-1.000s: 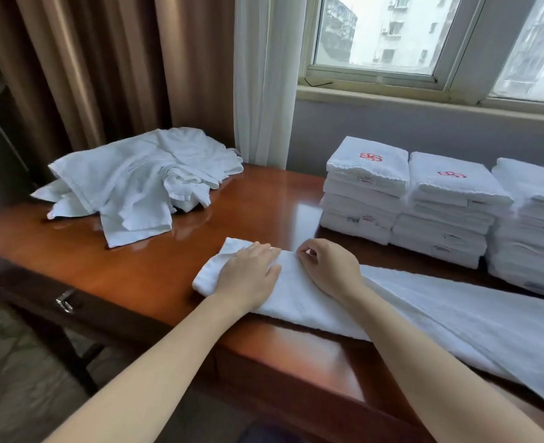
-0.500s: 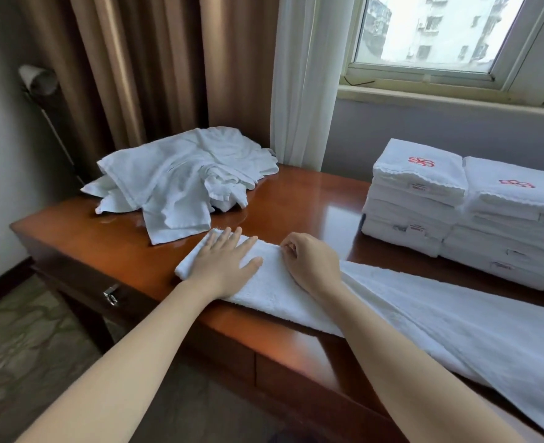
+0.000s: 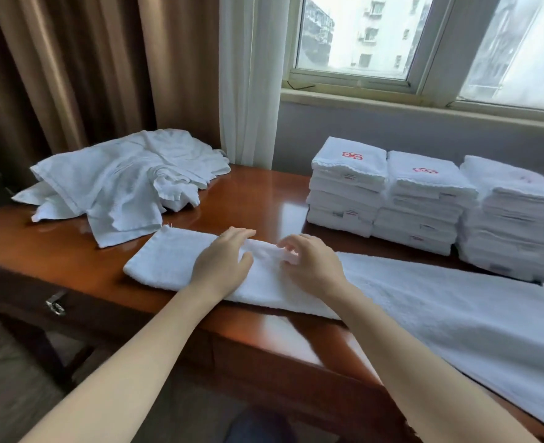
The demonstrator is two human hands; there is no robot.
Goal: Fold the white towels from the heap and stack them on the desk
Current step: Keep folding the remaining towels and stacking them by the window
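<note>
On the long towel (image 3: 424,302) lying across the worktop (image 3: 258,199), the left grip (image 3: 221,266) rests flat and wide while the right grip (image 3: 312,266), fingers curled, pinches a fold.

We see soft daylight from the window (image 3: 357,36), blown out outside, and it glares on the glossy desk (image 3: 258,199). The towel (image 3: 424,302) loses texture, motion blur softens the far-right stack (image 3: 513,219), and frame edges bow.

You're in a hotel room: monogrammed towel stacks (image 3: 424,199) on a polished bench (image 3: 258,199), brown curtains (image 3: 88,65), window (image 3: 376,36).
</note>
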